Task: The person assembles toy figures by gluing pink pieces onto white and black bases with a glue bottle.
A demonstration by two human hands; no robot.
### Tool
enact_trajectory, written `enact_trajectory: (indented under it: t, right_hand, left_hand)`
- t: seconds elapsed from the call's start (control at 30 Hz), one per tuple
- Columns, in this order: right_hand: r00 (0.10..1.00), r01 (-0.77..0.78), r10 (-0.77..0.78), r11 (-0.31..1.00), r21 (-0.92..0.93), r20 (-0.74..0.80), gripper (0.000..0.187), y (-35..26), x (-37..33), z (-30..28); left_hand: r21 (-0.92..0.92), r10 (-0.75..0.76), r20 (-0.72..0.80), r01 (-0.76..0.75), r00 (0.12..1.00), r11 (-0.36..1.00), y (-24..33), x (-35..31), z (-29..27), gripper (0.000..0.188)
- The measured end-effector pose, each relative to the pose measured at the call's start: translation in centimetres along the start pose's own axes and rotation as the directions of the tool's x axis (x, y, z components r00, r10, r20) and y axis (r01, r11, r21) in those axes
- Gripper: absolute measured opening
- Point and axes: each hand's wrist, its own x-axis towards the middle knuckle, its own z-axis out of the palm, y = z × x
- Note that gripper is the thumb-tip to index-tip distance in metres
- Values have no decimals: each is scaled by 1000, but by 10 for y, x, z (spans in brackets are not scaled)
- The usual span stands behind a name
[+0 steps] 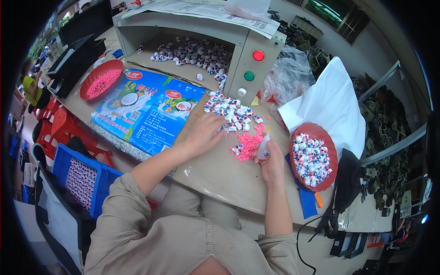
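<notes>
Person seen from above, in a beige buttoned top, at a beige worktable [215, 172]; forearms reach in from the near side, hands well apart.

R hand [272, 162] is clamped on a small white squeeze bottle [263, 150], its thin yellowish tip upward, just R of a loose pile of pink pcs [247, 144] in mid-table. One white-and-blue pc lies at the pile's L edge.

L hand [201, 133], palm down w/ fingers bent, has its fingertips at the near L edge of a heap of small white pcs w/ blue and pink marks [231, 110]; can't tell if it grips one. That heap sits just beyond the pink pile.

Far side: beige machine [270, 41] w/ a wide opening, more of the same white pcs [195, 52] inside; on its R panel, a red light [258, 55], green button [249, 76] and white knob [242, 92].

L of the hands: flat blue cardboard [151, 121] w/ coconut pics; past it, a red bowl [110, 63] of pink pcs. Near L, lower than the tabletop: blue crate [104, 183] w/ white pcs in rows.

R side: 2nd red bowl [334, 153], full of white pcs, next to a big white sheet [330, 98].
</notes>
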Motion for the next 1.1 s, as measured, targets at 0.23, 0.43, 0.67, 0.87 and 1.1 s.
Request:
enact_trajectory:
  t: [0.23, 0.43, 0.67, 0.87, 1.1]
  right_hand:
    - [994, 34, -32, 999, 21, -104, 30, -12, 1, 0]
    - [987, 37, -32, 999, 25, -160, 23, -10, 2, 1]
    - [987, 37, -37, 999, 2, -159, 24, -14, 3, -3]
    - [963, 126, -122, 992, 0, -242, 28, -13, 2, -5]
    - [954, 230, -184, 955, 186, -237, 28, -7, 8, -15]
  left_hand:
    - [71, 420, 167, -436, 892, 897, 19, 4, 34, 34]
    - [36, 358, 216, -374, 908, 927, 19, 8, 36, 32]
    - [-36, 393, 253, -398, 884, 917, 16, 16, 29, 26]
    - [-404, 142, 191, -54, 971, 913, 25, 26, 23, 24]
    - [-808, -136, 585, 561, 799, -180, 29, 39, 27, 27]
